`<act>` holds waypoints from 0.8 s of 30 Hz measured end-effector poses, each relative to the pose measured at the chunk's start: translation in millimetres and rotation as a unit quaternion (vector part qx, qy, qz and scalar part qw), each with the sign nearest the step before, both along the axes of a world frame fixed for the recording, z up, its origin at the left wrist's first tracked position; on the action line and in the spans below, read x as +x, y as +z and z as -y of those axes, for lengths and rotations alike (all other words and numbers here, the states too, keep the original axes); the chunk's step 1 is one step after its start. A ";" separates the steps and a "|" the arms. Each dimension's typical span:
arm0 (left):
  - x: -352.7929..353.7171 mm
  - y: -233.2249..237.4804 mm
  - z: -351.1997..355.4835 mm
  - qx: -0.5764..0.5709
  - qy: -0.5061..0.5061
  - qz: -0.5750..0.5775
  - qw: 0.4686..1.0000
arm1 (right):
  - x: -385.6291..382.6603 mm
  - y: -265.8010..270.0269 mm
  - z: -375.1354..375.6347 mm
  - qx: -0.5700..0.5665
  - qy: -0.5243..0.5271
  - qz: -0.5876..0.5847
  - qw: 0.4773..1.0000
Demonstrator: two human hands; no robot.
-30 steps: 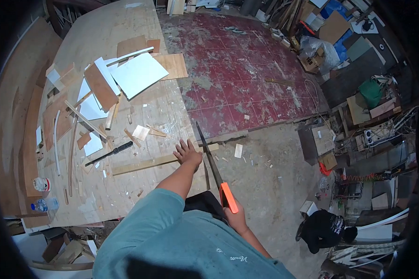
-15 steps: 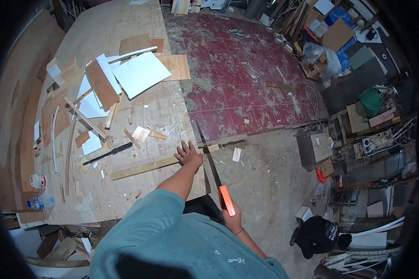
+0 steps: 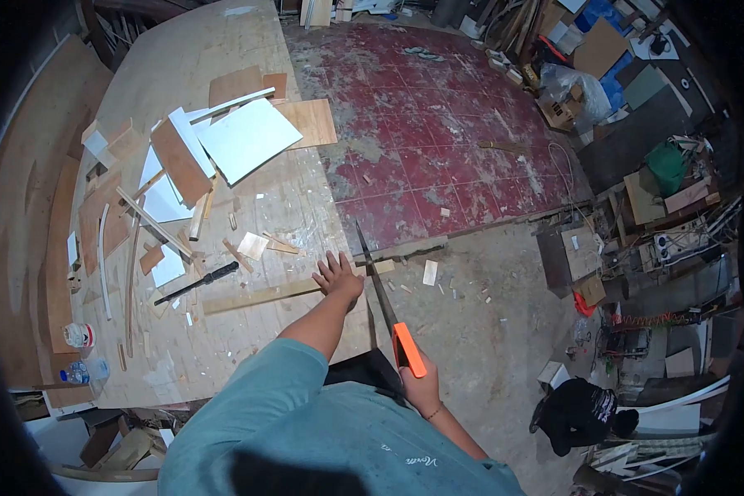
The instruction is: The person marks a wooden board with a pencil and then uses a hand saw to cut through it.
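My left hand [image 3: 340, 279] presses down with spread fingers on a long wooden strip [image 3: 260, 296] at the workbench's edge. The strip's end sticks out past the edge. My right hand [image 3: 422, 387] is wrapped around the orange handle of a handsaw [image 3: 409, 350]. Its dark, narrow blade crosses the strip just beyond the bench edge, right of my left hand, with the tip pointing away from me. Whether the teeth have cut into the wood is too small to make out. A black-handled tool [image 3: 197, 283] with a long dark blade lies on the bench to the left.
The workbench [image 3: 223, 41] carries white panels [image 3: 252, 140], thin strips, offcuts, a jar [image 3: 78, 335] and a plastic bottle [image 3: 85, 371]. Wood scraps litter the concrete floor [image 3: 479, 331]. A person in black [image 3: 574, 413] is low down at the right, among stacked boards.
The orange handle has shifted slightly and shows more of its broad side. My left hand stays on the strip. The whole view has shifted a little.
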State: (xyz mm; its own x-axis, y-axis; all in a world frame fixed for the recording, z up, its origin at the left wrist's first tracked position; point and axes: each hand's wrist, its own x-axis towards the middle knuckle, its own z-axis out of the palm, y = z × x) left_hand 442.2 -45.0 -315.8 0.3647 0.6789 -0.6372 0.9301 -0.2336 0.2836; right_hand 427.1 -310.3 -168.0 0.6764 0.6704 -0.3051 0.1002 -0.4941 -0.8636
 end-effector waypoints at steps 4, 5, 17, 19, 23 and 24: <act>9.6 0.0 -3.5 -0.003 0.046 0.013 0.999 | 5.5 -4.6 -13.3 -0.025 0.016 0.032 0.999; 8.8 -0.8 -0.5 0.000 0.055 0.010 0.998 | 4.4 -4.7 -11.0 -0.025 0.015 0.034 0.999; 9.4 -6.2 -0.9 0.005 0.056 0.010 0.998 | 9.3 39.3 39.0 0.148 -0.065 0.189 0.968; 9.8 -10.8 -2.8 0.003 0.059 0.012 0.998 | 17.2 7.7 38.5 0.164 -0.071 0.120 0.977; 8.8 -10.6 0.4 0.012 0.065 0.021 0.998 | 17.0 -69.6 16.3 0.144 -0.080 0.092 0.982; 9.3 -8.3 0.2 0.010 0.065 0.020 0.998 | 16.6 -86.2 15.8 0.099 -0.068 0.035 0.992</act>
State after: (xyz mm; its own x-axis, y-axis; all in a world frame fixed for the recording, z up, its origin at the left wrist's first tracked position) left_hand 451.5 -45.2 -324.1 0.2974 0.7344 -0.6101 0.9412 -0.1180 0.3167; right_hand 443.8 -326.1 -254.3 0.7790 0.6142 -0.1262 0.1073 -0.3288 -0.9383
